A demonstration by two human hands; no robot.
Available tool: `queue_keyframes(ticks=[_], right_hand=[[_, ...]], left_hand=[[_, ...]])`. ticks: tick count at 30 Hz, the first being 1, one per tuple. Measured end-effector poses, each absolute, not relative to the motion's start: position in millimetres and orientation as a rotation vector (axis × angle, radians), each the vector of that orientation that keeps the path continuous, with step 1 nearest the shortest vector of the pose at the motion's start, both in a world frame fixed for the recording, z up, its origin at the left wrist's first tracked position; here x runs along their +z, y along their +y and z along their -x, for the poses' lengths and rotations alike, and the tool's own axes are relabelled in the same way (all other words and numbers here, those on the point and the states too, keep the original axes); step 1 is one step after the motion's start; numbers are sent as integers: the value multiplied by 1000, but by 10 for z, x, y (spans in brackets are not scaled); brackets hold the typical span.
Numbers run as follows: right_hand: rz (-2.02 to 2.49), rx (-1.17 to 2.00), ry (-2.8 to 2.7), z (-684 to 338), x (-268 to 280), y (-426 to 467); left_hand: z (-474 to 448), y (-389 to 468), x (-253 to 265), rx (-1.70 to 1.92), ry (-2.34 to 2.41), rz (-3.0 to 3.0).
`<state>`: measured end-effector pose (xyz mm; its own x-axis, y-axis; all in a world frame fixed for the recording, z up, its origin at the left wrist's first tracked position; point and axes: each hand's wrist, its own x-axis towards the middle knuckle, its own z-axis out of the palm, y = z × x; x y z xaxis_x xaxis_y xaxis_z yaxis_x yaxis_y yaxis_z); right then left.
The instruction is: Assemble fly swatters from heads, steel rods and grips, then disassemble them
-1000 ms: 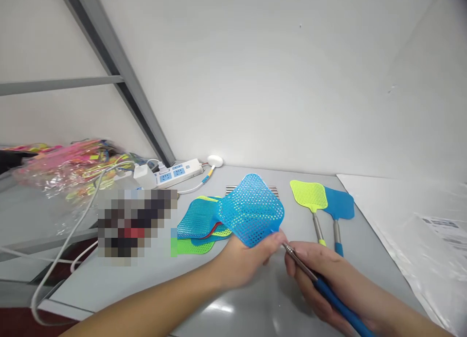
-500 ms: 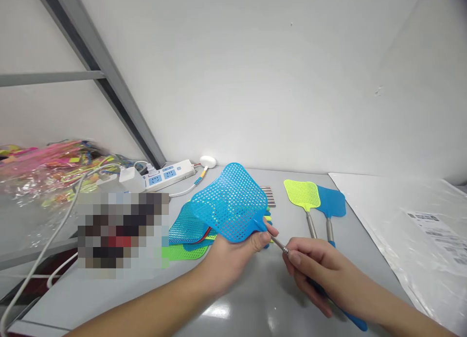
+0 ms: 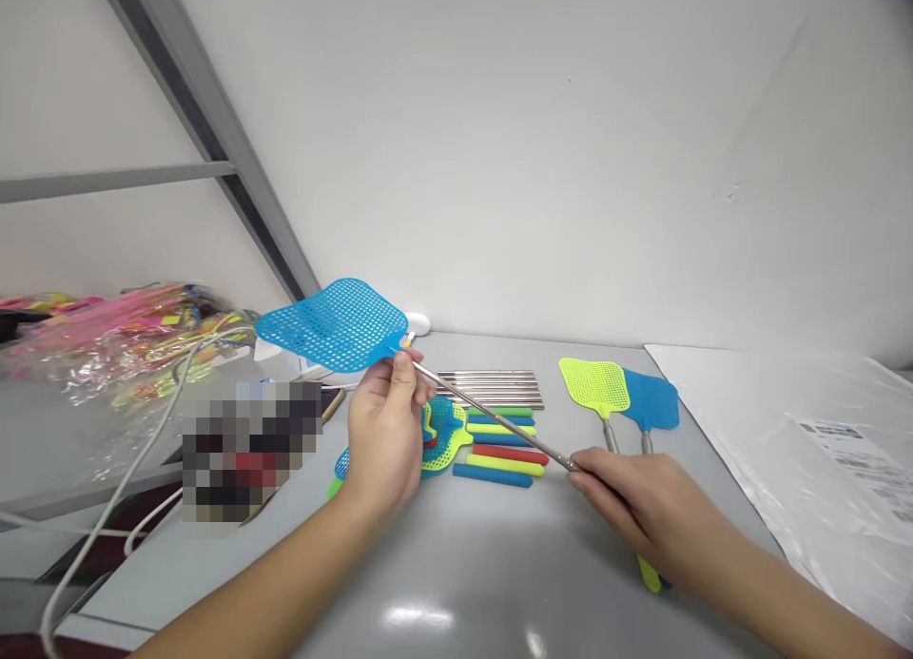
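White wall (image 3: 499, 184) backs a grey worktop (image 3: 428, 583). The left hand (image 3: 385, 431) has its grip pinched on the neck of a blue fly swatter (image 3: 339, 326), whose mesh part points to 11 o'clock from that hand. Near 4 o'clock, the right hand (image 3: 642, 507) keeps its grip closed around the lower steel shaft (image 3: 492, 413). From the right hand, coloured handle sleeves (image 3: 510, 454) and bare steel tubes (image 3: 499, 385) lie around 10 o'clock, a yellow swatter (image 3: 593, 383) at 11, a second blue swatter (image 3: 654, 402) at 12.
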<state>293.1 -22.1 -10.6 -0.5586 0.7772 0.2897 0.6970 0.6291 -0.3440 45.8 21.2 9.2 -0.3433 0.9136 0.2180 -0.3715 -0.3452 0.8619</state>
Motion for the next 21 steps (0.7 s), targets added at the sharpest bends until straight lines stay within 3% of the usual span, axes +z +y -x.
queue_keyframes(ticks=[4,12,21], right_hand=[[1048,-111,-2401,-2930,-174,-227],[972,-474,-2382,-2944,-170,-178],[965,-435,-2381,-2913,-146,-161]], left_hand=[[-498,157,-6,1814,960,-994],[-755,-140,-168,1165,880,-1378],[-651,-61,-165,1353,1041,-1384]])
